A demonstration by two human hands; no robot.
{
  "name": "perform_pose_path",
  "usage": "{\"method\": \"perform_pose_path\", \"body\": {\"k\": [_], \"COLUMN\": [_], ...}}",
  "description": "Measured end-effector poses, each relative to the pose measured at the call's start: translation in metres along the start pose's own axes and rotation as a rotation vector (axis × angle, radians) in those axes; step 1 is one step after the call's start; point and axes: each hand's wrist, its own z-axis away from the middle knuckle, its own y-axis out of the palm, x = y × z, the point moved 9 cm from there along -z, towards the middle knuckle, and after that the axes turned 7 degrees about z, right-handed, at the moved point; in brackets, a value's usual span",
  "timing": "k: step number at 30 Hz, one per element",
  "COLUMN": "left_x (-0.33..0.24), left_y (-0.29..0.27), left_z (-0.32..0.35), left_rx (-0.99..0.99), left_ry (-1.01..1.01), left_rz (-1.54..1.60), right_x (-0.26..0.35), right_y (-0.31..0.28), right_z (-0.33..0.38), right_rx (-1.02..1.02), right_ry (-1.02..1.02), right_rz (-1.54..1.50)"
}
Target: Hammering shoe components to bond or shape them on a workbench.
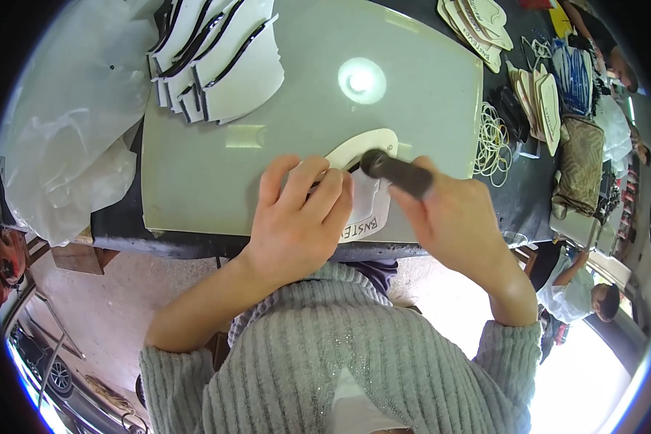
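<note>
A cream card template [375, 139] with handwriting along its near edge lies on the pale work board. Over it is a white cut piece [363, 200] with a black edge, like a shoe-upper part. My left hand [302, 217] presses on the left side of both, its fingers bent and close together. That hand hides part of the white piece. My right hand [457, 217] is closed round a dark hammer [401, 172], slightly blurred. The hammer's rounded end is over the black edge, just right of my left fingertips; I cannot tell whether it touches.
Stacked white pieces with black edges [242, 76] lie at the far left, beside crumpled clear plastic [76, 130]. To the right are coiled cord [493, 141], cream templates [539, 105] and a patterned pouch [579, 166]. Another person [575, 293] is farther right.
</note>
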Motion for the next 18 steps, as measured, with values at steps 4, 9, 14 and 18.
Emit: {"method": "perform_pose_path", "body": {"k": [4,9,14,18], "left_x": [-0.002,0.015,0.017,0.0], "left_y": [-0.001,0.0,-0.01,-0.001], "left_z": [0.0,0.0,-0.002,0.002], "left_rx": [0.013,0.051,0.024,0.071], "left_ry": [0.005,-0.146,-0.157,0.026], "left_rz": [0.034,0.15,0.164,-0.018], "right_x": [0.002,-0.011,-0.024,-0.026], "right_y": [0.002,0.007,0.011,0.004], "right_z": [0.002,0.002,0.014,0.007], "right_rx": [-0.03,0.127,0.102,0.068], "right_ry": [0.028,0.049,0.111,0.105], "right_rz": [-0.045,0.103,0.065,0.05]}}
